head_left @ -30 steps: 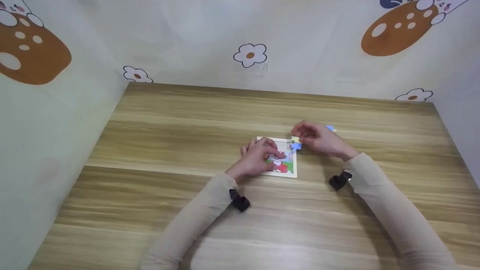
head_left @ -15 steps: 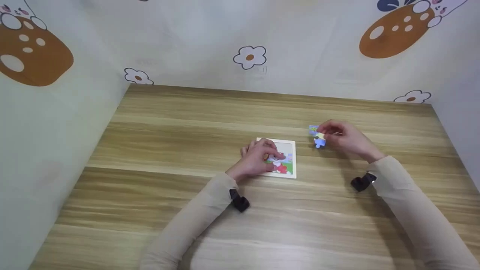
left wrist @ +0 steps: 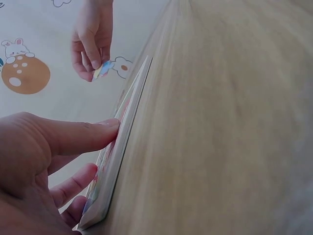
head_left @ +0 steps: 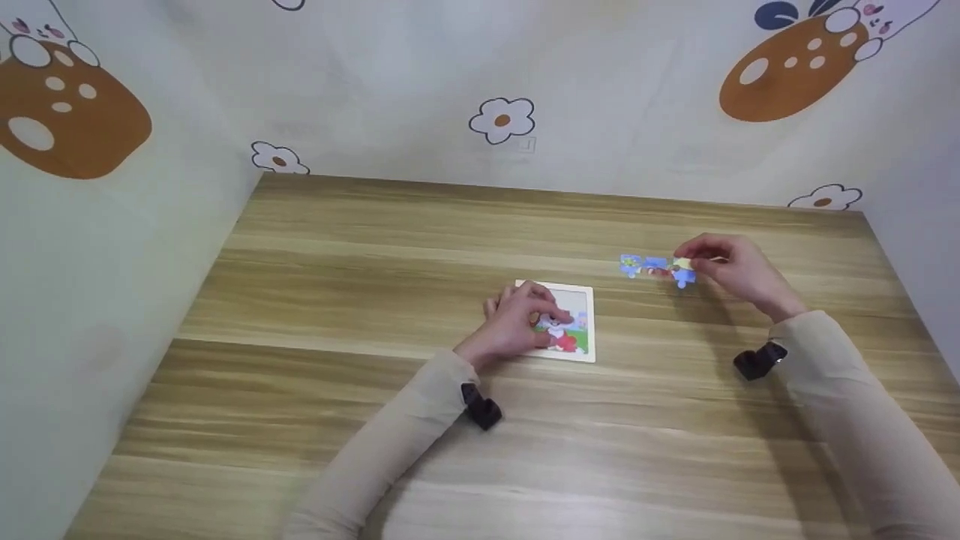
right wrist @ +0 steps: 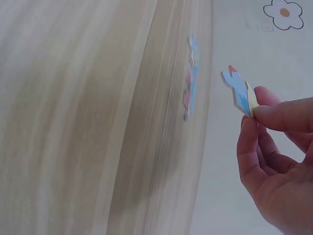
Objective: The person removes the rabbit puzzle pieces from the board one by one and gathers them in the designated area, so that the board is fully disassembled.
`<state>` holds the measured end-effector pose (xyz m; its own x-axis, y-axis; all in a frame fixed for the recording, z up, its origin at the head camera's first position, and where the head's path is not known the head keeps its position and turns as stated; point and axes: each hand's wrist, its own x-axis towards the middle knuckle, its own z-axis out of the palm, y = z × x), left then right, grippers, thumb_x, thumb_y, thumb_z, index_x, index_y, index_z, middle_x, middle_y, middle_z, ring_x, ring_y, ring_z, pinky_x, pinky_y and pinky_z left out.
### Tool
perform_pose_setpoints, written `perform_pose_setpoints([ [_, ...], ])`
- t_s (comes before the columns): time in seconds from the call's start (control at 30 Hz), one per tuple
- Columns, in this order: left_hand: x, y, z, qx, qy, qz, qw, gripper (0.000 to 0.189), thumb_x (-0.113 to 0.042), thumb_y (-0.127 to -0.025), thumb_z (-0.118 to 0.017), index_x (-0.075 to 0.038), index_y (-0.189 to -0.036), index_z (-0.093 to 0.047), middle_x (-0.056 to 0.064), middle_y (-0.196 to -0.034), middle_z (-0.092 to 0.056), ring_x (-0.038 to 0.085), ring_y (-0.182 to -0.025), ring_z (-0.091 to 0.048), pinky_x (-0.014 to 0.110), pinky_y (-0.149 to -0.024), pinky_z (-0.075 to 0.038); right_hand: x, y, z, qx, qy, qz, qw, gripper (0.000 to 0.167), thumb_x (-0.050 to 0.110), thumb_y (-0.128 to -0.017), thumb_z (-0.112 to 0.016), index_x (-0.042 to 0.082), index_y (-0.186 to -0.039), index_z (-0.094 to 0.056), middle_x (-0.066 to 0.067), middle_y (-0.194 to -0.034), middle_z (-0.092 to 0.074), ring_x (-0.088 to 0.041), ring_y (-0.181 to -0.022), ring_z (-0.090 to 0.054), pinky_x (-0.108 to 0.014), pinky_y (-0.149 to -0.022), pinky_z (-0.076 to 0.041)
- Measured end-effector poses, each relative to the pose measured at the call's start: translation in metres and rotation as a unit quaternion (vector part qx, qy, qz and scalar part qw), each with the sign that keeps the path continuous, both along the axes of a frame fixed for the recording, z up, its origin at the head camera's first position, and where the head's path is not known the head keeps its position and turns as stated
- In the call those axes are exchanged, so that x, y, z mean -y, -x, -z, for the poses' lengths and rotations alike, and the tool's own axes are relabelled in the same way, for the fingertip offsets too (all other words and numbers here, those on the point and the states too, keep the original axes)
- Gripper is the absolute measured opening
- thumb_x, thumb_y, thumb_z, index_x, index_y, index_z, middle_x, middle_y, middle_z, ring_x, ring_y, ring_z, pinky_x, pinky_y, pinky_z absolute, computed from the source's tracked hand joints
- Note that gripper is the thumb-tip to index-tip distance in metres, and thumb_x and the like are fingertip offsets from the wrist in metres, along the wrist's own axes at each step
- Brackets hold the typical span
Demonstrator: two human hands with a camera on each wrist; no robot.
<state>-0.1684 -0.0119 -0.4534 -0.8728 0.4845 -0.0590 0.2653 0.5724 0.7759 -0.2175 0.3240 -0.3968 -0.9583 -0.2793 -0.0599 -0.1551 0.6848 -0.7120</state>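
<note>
square picture puzzle [head_left: 591,330] with a white frame: flat on the wood-grain table [head_left: 300,405], just right of centre as i look down. lower part filled, showing a white figure with red over a green band; a pale bare patch near the top edge.

my left hand [head_left: 511,322] lies across its left side, fingers spread and loosely bent, thumb and fingertips resting on the picture. it encloses nothing; much of the left half is hidden beneath it.

my right hand [head_left: 739,271] is well apart from the frame, to its upper right. thumb and fingers nearly closed, pinching a thin blue and pale-yellow jigsaw piece [right wrist: 238,93] with a small red tip, by its yellow part. piece tilted, held clear of the table.

near it, on the wood, two loose jigsaw pieces, blue with printed patches [head_left: 630,265], side by side; whether they touch, i cannot tell.

markings: pale wall printed with a white flower, dark outline, brown centre [head_left: 502,121]; below it a small faint square mark [head_left: 526,145], too small to read. also brown, white-spotted oval shapes [head_left: 795,64].

beige sleeves [head_left: 405,427] on both arms, small black device [head_left: 480,406] at each wrist.
</note>
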Motion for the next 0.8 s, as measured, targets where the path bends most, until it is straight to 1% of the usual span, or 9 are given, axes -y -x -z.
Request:
perform_pose_setpoints([
  [0.2, -0.001, 0.0, 0.0, 0.005, -0.001, 0.0, 1.0, 0.032, -0.009, -0.077, -0.077, -0.023, -0.106, -0.076, -0.01, -0.117, -0.048, 0.021, -0.11, -0.033, 0.045, -0.093, -0.013, -0.007, 0.007, 0.005, 0.013, -0.013, 0.009, 0.9998, 0.025, -0.001, -0.096, -0.05, -0.004, -0.116, -0.064, -0.022, -0.119, -0.06, -0.023, -0.1, -0.054, -0.017, -0.076, -0.041],
  [0.4, 0.0, -0.002, 0.0, 0.001, -0.006, 0.005, 1.0, 0.031, -0.01, -0.078, -0.077, -0.022, -0.106, -0.076, -0.01, -0.116, -0.048, 0.021, -0.106, -0.033, 0.042, -0.088, -0.015, -0.013, 0.015, 0.011, 0.021, -0.029, 0.017, 0.9992, 0.026, -0.001, -0.094, -0.051, -0.003, -0.116, -0.065, -0.021, -0.118, -0.061, -0.026, -0.101, -0.054, -0.021, -0.078, -0.04],
  [0.5, 0.0, -0.002, 0.0, -0.001, -0.003, 0.003, 1.0, 0.031, -0.011, -0.077, -0.077, -0.023, -0.106, -0.076, -0.01, -0.117, -0.048, 0.02, -0.106, -0.033, 0.041, -0.089, -0.016, -0.015, 0.017, 0.013, 0.034, -0.036, 0.023, 0.9985, 0.026, -0.001, -0.095, -0.051, -0.003, -0.116, -0.065, -0.022, -0.12, -0.06, -0.025, -0.102, -0.052, -0.023, -0.079, -0.04],
  [0.7, -0.001, -0.001, -0.001, 0.001, 0.005, 0.003, 1.0, 0.031, -0.011, -0.078, -0.077, -0.023, -0.107, -0.076, -0.008, -0.119, -0.048, 0.021, -0.109, -0.033, 0.042, -0.09, -0.016, -0.016, 0.023, 0.014, 0.053, -0.036, 0.024, 0.9977, 0.026, 0.001, -0.095, -0.052, -0.004, -0.117, -0.064, -0.023, -0.122, -0.059, -0.024, -0.104, -0.05, -0.02, -0.08, -0.039],
  [0.8, -0.001, -0.001, 0.0, 0.001, 0.008, 0.003, 1.0, 0.031, -0.011, -0.078, -0.077, -0.023, -0.107, -0.076, -0.009, -0.119, -0.048, 0.021, -0.109, -0.033, 0.042, -0.09, -0.016, -0.015, 0.026, 0.015, 0.063, -0.031, 0.025, 0.9972, 0.026, 0.002, -0.095, -0.052, -0.004, -0.118, -0.063, -0.023, -0.122, -0.058, -0.024, -0.106, -0.049, -0.023, -0.082, -0.038],
])
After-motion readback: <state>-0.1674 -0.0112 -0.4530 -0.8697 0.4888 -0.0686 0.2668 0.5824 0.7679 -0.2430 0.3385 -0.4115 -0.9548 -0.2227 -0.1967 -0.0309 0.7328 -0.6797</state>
